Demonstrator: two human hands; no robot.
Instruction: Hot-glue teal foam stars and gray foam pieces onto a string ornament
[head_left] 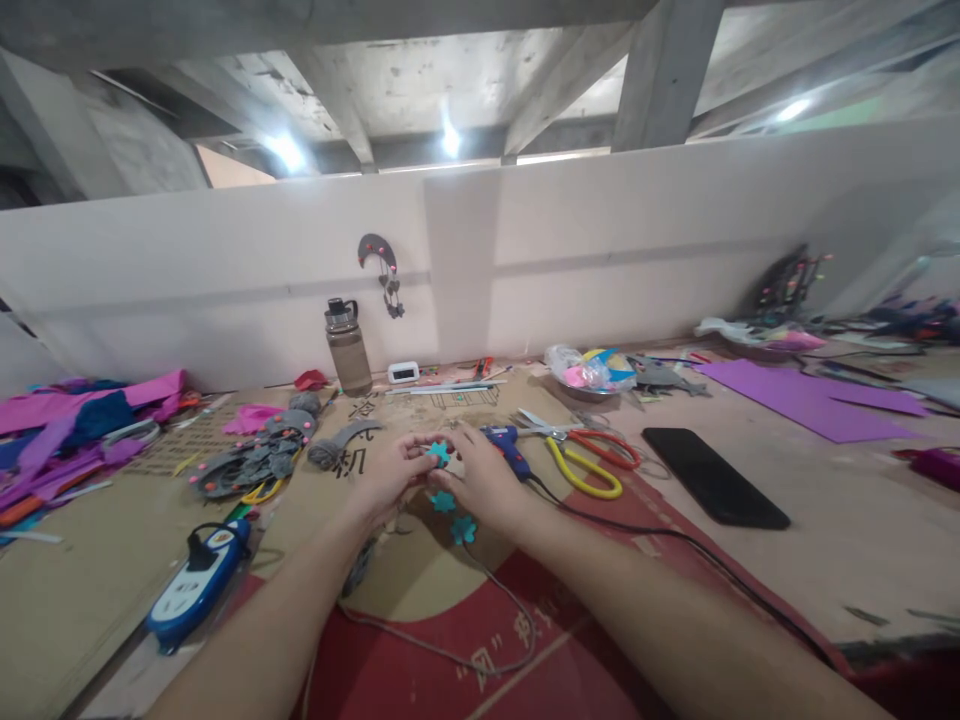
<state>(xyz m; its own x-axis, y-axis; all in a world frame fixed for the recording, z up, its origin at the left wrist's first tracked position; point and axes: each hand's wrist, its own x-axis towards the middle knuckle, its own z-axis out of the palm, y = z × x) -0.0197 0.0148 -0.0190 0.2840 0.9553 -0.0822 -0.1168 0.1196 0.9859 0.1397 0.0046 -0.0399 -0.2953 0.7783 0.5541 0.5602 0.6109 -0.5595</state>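
My left hand [394,472] and my right hand [484,478] meet over the cardboard, fingers closed around a small turquoise flower cutout [439,455]. Just beneath my fingers hangs a second turquoise flower [442,501], and a third turquoise flower [463,530] is lower to the right. From that lowest one a thin grey cord [517,600] loops across the red part of the cardboard. A blue glue gun [510,452] lies right beside my right hand. Scissors with yellow handles [589,475] and a red-handled pair [611,447] are just beyond it.
A black phone [712,478] and purple sheets [810,398] lie at right. On the left are a power strip [201,585], grey felt pieces with pink dots [259,455] and colourful scraps [90,420]. A bottle [349,350] stands behind, near a bowl [592,385] of scraps. The glue gun's cable [675,535] runs rightward.
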